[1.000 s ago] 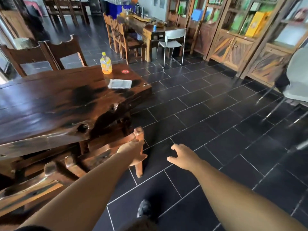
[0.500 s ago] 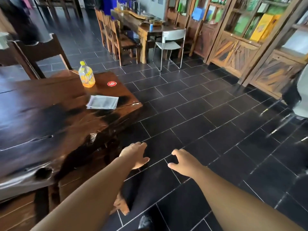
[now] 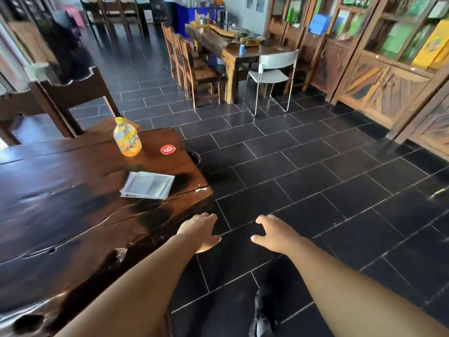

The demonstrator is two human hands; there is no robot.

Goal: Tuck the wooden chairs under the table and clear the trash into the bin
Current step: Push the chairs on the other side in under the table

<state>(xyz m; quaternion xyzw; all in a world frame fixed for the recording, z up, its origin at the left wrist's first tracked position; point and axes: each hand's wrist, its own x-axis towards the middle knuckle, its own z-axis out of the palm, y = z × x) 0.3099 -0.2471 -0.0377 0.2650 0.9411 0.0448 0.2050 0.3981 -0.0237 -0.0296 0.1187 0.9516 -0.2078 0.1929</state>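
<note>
Left hand (image 3: 199, 231) near table (image 3: 60, 203) corner, right hand (image 3: 274, 233) apart, bottle (image 3: 127, 138), paper (image 3: 147, 185) beyond

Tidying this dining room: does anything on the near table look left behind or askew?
A yellow drink bottle stands upright near the far corner of the table, and a flat clear packet lies askew beside it. Nothing looks spilled.

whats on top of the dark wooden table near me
On the table: a yellow-capped drink bottle, a round red number sticker and a stack of papers, near its right end. Its left end runs out of frame, so anything there is unseen.
</note>
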